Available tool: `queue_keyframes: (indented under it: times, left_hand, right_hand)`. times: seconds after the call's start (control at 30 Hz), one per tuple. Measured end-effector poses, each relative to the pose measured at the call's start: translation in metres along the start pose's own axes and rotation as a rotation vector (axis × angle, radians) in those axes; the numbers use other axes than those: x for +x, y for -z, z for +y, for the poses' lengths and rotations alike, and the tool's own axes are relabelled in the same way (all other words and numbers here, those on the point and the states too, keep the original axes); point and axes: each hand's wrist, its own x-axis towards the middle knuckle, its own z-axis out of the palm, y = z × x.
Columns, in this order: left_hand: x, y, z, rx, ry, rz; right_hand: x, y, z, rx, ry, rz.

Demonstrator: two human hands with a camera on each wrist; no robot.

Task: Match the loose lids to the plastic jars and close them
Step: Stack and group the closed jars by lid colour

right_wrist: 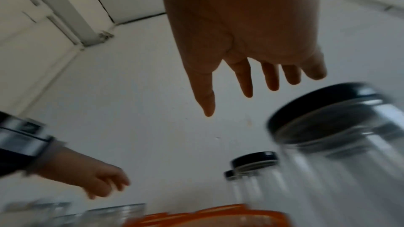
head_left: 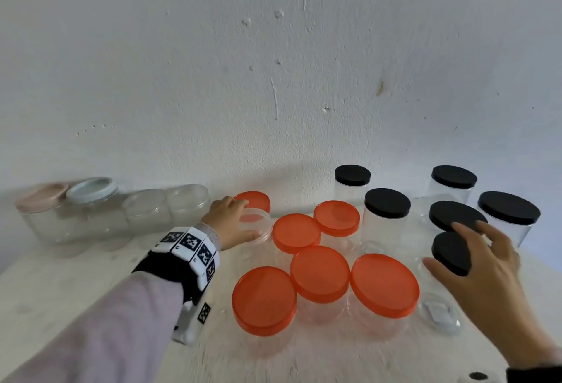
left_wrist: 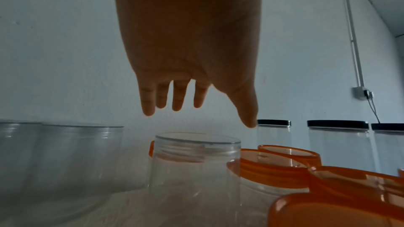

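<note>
An open clear plastic jar (head_left: 257,226) stands left of a cluster of several orange-lidded jars (head_left: 319,273). My left hand (head_left: 251,218) reaches over its mouth. In the left wrist view the left hand (left_wrist: 205,113) hangs above the open jar (left_wrist: 194,161) with straight fingers, apart from the rim. An orange lid (head_left: 258,200) shows just behind that jar. My right hand (head_left: 453,244) hovers with spread fingers over a black-lidded jar (head_left: 450,253) and holds nothing. The right wrist view shows the right hand (right_wrist: 240,103) above a black-lidded jar (right_wrist: 328,113).
Several more black-lidded jars (head_left: 387,203) stand at the back right. Along the wall at the left are a pink-lidded jar (head_left: 42,200), a pale-blue-lidded jar (head_left: 91,191) and two clear jars (head_left: 188,200). A clear round piece with a white packet (head_left: 441,317) lies under my right wrist.
</note>
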Motion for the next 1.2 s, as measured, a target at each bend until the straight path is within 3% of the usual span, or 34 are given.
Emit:
queue_keyframes:
  times: [0.07, 0.17, 0.27, 0.37, 0.6, 0.73, 0.9, 1.1, 1.2]
  left_hand:
    - [0.009, -0.004, 0.001, 0.016, 0.056, -0.088]
    - [0.02, -0.015, 0.002, 0.047, 0.112, -0.168]
    - [0.024, -0.022, -0.004, 0.05, 0.115, -0.127]
    - [0.025, -0.023, -0.016, 0.009, 0.121, -0.095]
    - [0.008, -0.009, -0.04, -0.189, 0.007, -0.09]
    - [0.005, 0.036, -0.071, -0.362, 0.001, 0.033]
    - [0.02, 0.098, -0.129, -0.522, 0.166, 0.278]
    - [0.038, 0.105, -0.175, -0.449, 0.355, 0.485]
    - [0.045, 0.095, -0.183, -0.458, 0.391, 0.498]
  right_hand:
    - [-0.01, -0.01, -0.027, 0.059, 0.138, -0.049]
    - [-0.032, -0.038, -0.066, 0.088, 0.338, -0.354]
    - [-0.044, -0.071, -0.097, -0.003, 0.477, -0.679]
    - [-0.047, -0.097, -0.122, -0.123, 0.531, -0.847]
    - [-0.048, -0.134, -0.142, -0.337, 0.579, -0.937]
    - [-0.049, -0.142, -0.143, -0.397, 0.608, -0.899]
    - [-0.049, -0.145, -0.142, -0.428, 0.589, -0.915]
    - [-0.053, -0.143, -0.146, -0.554, 0.588, -0.684]
    - [-0.049, -0.133, -0.156, -0.608, 0.484, -0.946]
